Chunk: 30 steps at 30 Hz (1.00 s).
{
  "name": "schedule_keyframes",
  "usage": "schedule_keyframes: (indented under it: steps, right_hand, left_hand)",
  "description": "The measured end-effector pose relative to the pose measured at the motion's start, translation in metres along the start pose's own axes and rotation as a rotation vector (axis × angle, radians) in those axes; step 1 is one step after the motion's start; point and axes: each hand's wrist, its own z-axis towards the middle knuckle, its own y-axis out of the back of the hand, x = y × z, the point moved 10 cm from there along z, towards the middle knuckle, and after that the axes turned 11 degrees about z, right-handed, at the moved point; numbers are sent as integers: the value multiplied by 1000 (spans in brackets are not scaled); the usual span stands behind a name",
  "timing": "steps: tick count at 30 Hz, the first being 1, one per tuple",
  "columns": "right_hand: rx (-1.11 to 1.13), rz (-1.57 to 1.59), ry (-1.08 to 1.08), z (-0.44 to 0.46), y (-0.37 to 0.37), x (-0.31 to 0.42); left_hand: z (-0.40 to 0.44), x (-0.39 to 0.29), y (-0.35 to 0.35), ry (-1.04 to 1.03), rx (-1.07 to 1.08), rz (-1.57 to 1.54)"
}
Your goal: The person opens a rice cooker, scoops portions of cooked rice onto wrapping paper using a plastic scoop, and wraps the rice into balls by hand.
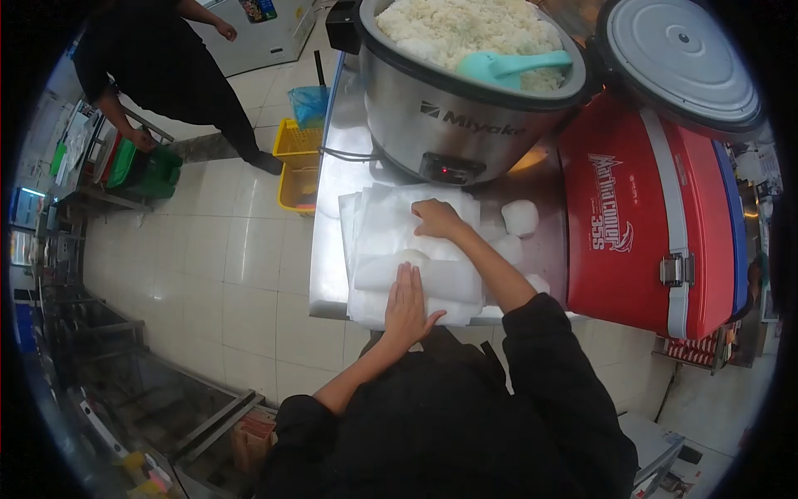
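Left grip observed flat and released upon folded sheet, right grip curled over the white stack, hold undeterminable, rice cooker just beyond it

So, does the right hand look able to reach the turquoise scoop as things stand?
Probably yes. The turquoise scoop lies uncovered on the rice in the open cooker; the right hand, at the paper sheets in front, would need to rise over the rim.
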Motion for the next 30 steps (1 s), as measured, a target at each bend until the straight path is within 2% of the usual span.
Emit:
schedule_keyframes:
  steps: [1, 3, 5, 8, 11, 13, 17, 19, 20, 21, 23, 24, 25, 27, 29, 30]
  right_hand:
    - [4, 5, -3, -5, -1, 3]
    - [88, 86, 283, -20, -1, 39]
    - [86, 47, 279, -37, 1, 58]
    - [-17, 191, 179, -40, 2, 45]
    - [71, 167, 185, -54, -13, 45]
    - [-35, 96, 127, -82, -10, 58]
    - [-83, 25, 77, -108, -35, 64]
    - [-407, -149, 405, -133, -25, 99]
    - [-284, -196, 302, -130, -42, 89]
    - [-288, -194, 296, -133, -48, 93]
    - [-357, -240, 238, -143, -56, 100]
    - [-235, -121, 117, -146, -70, 93]
    - [-245, -121, 111, -153, -71, 101]
    - [-245, 30, -10, -162, -76, 104]
    - [-165, 96, -63, -167, -93, 99]
    - [-253, 199, -64, -171, -95, 91]
  left_hand:
    - [1, 1, 2, 23, -10, 22]
    - [3, 2, 5, 47, -23, 39]
    - [3, 0, 4, 46, 18, 148]
    - [3, 1, 1, 57, -1, 121]
    - [2, 2, 0, 58, 6, 145]
    - [2, 3, -5, 30, -5, 154]
    - [-9, 8, -28, -44, -10, 184]
    - [-14, 11, -30, -63, 31, 162]
    - [-16, 14, -33, -82, 68, 143]
    - [-21, 24, -34, -90, 70, 144]
    - [-37, 40, -38, -248, 55, 26]
    - [-47, 53, -43, -259, 55, 29]
    - [-56, 65, -15, -240, -196, -14]
    - [-63, 74, 11, -225, -430, -64]
    - [-24, 38, 25, -363, -121, 63]
    - [-12, 40, 7, -298, 93, 13]
